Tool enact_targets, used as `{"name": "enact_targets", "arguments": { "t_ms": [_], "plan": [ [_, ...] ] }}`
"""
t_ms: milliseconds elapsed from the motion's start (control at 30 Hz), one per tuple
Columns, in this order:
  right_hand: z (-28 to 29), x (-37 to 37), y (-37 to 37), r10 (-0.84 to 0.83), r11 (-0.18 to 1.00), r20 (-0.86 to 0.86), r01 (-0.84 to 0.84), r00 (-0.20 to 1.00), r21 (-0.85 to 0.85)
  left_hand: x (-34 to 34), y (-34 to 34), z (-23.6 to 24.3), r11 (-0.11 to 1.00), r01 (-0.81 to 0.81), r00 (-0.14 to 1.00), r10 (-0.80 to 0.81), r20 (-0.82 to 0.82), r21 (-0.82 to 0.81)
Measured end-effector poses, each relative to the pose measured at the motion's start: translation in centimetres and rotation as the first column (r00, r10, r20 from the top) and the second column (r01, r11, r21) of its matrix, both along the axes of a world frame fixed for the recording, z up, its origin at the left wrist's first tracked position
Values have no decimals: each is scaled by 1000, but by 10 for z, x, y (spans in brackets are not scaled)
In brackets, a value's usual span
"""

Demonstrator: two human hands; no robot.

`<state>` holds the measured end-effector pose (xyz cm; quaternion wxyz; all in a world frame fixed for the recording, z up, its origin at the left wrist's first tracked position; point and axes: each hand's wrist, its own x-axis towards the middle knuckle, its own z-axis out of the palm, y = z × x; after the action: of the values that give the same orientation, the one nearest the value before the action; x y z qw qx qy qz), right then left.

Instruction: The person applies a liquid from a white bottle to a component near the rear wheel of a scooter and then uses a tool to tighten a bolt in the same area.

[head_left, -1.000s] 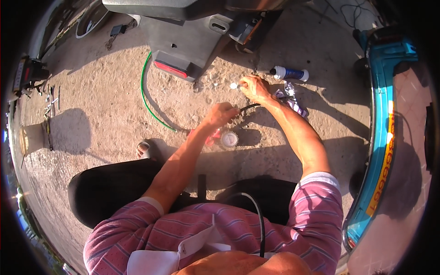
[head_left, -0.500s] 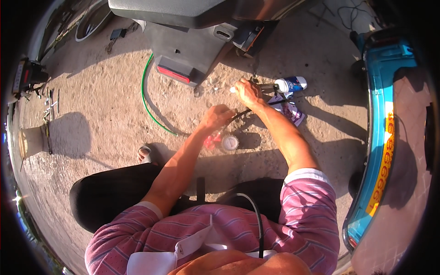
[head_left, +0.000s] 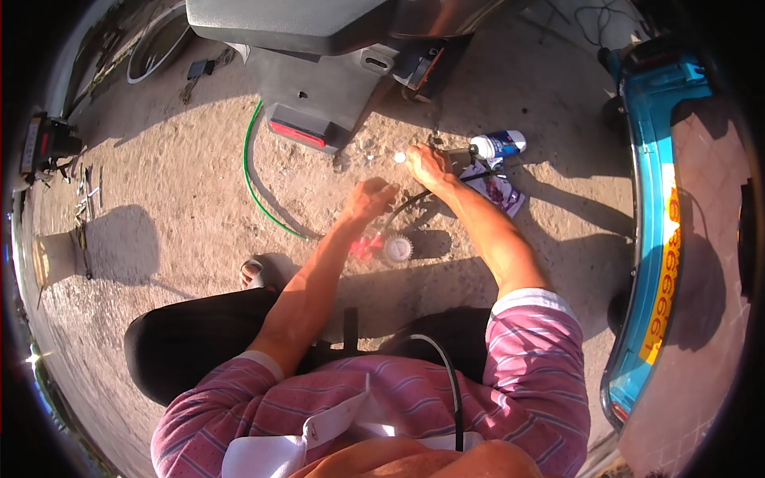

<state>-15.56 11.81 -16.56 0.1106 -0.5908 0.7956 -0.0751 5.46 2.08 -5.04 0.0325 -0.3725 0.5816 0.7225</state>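
The right hand [head_left: 429,166] is pinching a small white piece [head_left: 400,158]. The left hand [head_left: 369,199] is hovering near a black hose [head_left: 409,205], its grip unclear.

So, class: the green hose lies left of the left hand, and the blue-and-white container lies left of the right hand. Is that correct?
Not quite: the head view shows the blue-and-white container right of the right hand, not left. The rest stands.

Red digits [head_left: 666,261], on a yellow strip [head_left: 661,295], along a teal panel [head_left: 649,199]
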Motion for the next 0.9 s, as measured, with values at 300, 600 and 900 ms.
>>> {"name": "enact_targets", "arguments": {
  "t_ms": [300, 600, 900],
  "plan": [
    [100, 10, -61, -530, 815, 439, 579, 726, 25, -1, -2, -15, 989, -113, 993, 116, -19, 97],
    [146, 40, -118, -112, 574, 984, 817, 141, -51, -6, -6, -25, 966, -180, 983, 183, -2, 185],
    [141, 70, -132, 72, 431, 963, 879, -259, 204, 5, -14, -28, 954, -242, 970, 244, 12, 178]
  ]
}}
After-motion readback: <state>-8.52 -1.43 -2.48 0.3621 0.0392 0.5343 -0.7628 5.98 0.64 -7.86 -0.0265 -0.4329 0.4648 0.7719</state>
